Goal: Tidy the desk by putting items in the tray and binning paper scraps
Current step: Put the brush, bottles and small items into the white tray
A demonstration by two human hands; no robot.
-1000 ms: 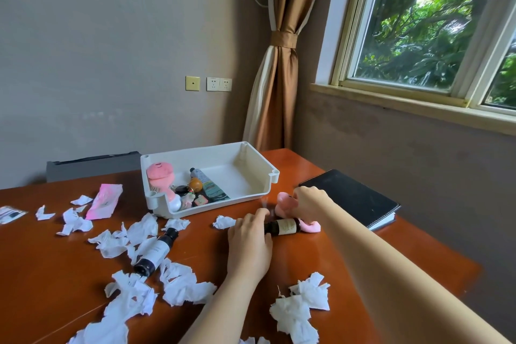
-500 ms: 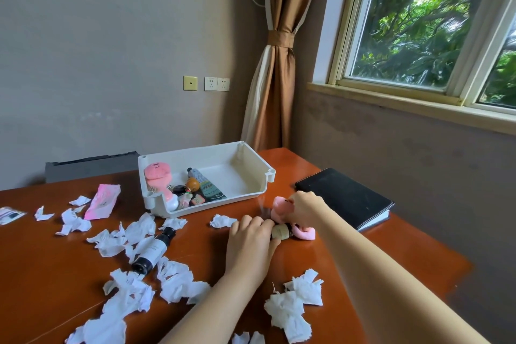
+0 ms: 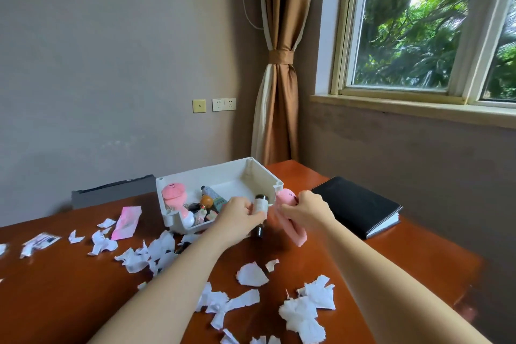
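Left hand (image 3: 240, 215) grips a small bottle (image 3: 261, 204), right hand (image 3: 307, 211) grips a pink item (image 3: 291, 225), possibly plush, both beside the tray (image 3: 223, 176): loading step, next needing release inside its walls

White tray (image 3: 259, 176), pink toy (image 3: 287, 198)

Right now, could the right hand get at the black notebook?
Probably yes. The notebook lies on the desk just right of the right hand, with nothing on it or between them. But that hand grips a pink toy, so it would likely have to put that down first.
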